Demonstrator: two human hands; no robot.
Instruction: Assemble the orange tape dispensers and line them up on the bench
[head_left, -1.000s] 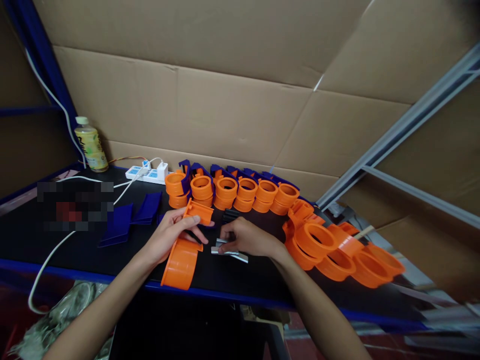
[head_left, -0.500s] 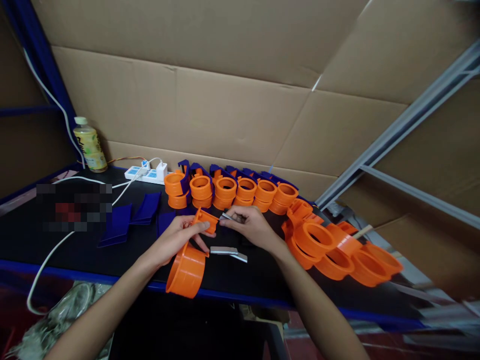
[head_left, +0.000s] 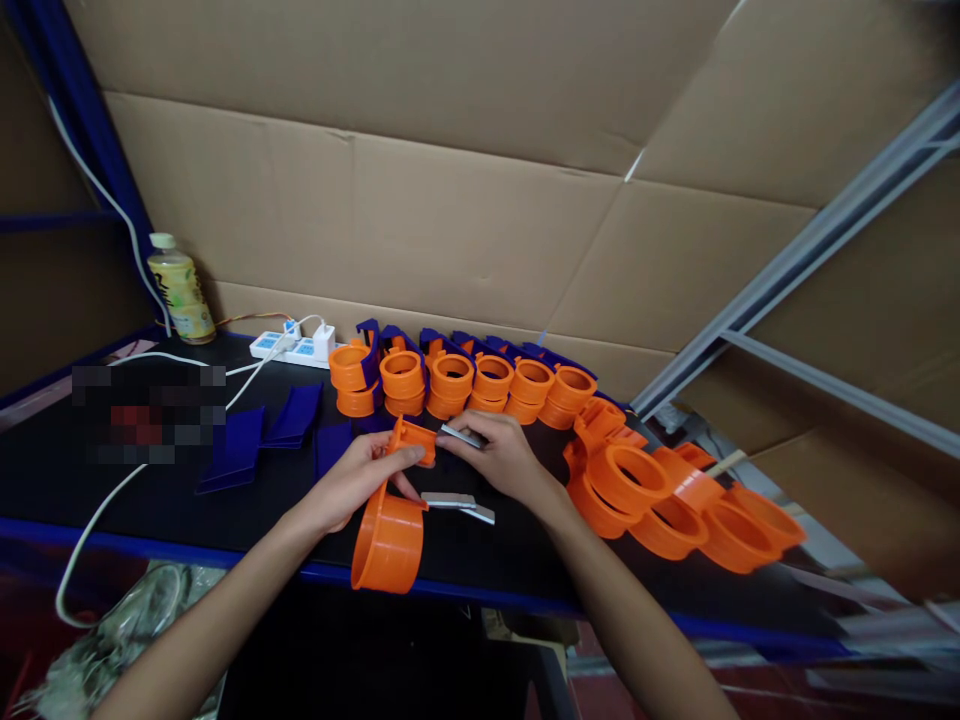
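My left hand (head_left: 352, 483) grips an orange plastic ring part (head_left: 390, 530) by its flat tab, the round body hanging over the table's front edge. My right hand (head_left: 501, 455) pinches a small grey metal strip (head_left: 461, 436) and holds its end against the orange tab. Two more metal strips (head_left: 457, 505) lie on the black table (head_left: 150, 500) just below my hands.
A row of orange rings with blue clips (head_left: 457, 378) stands behind my hands. A pile of loose orange rings (head_left: 667, 495) lies at the right. Blue flat pieces (head_left: 262, 435) lie left, with a power strip (head_left: 289, 347), white cable and a drink bottle (head_left: 178, 290) beyond.
My right hand lifted one metal strip off the table and brought it up to the orange part's tab. My left hand turned the orange part slightly to the right.
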